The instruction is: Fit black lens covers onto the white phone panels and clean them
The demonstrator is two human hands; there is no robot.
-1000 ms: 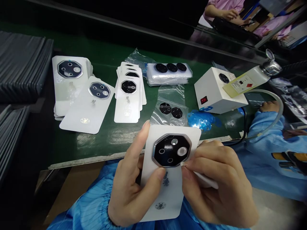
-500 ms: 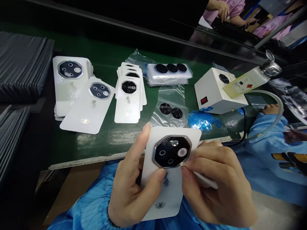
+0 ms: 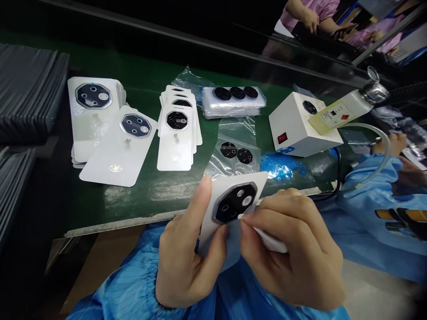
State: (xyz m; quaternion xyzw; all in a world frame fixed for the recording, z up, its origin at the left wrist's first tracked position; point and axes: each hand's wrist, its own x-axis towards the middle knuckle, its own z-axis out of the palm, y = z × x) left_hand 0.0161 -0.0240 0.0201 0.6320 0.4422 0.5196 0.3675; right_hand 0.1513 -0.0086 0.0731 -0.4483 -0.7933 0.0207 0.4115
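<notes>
Left hand [image 3: 187,262]: curled, thumb and fingers gripping white card [image 3: 222,191], tilted over bench edge | right hand [image 3: 293,253]: pinching white strip [image 3: 271,242] against octagonal black lens cover [image 3: 235,203] | done: stacked carded covers [image 3: 175,151] on green bench [image 3: 150,195] | left: bagged covers [image 3: 228,150]

We can read no actual words: the small label [image 3: 334,115] on the white box [image 3: 293,129] has fine print and a red mark, all too small to make out. The white card [image 3: 106,171] shows a dark printed mark and a round emblem [image 3: 115,168], also illegible.
</notes>
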